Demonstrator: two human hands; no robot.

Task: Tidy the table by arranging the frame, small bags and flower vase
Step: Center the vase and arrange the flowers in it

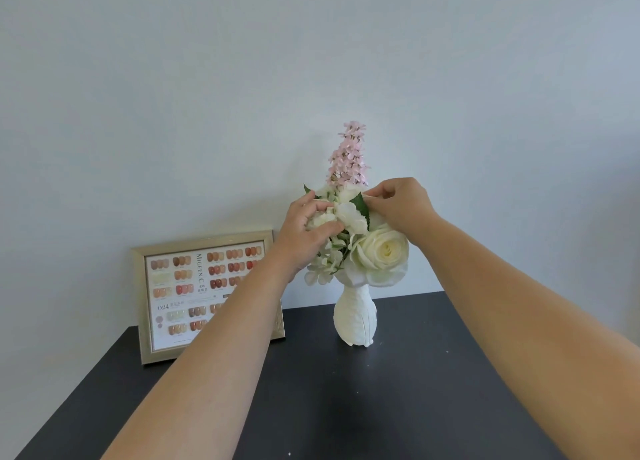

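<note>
A white ribbed flower vase stands upright near the back of the dark table, holding white roses and a tall pink flower spike. My left hand grips the small white blooms on the bouquet's left side. At the upper right of the bouquet, my right hand pinches a green leaf. A gold frame with a nail-colour chart leans against the wall to the left of the vase, partly behind my left forearm. No small bags are in view.
A plain pale wall rises directly behind the table. The table's left edge runs diagonally toward the lower left corner, and its right edge is hidden behind my right forearm.
</note>
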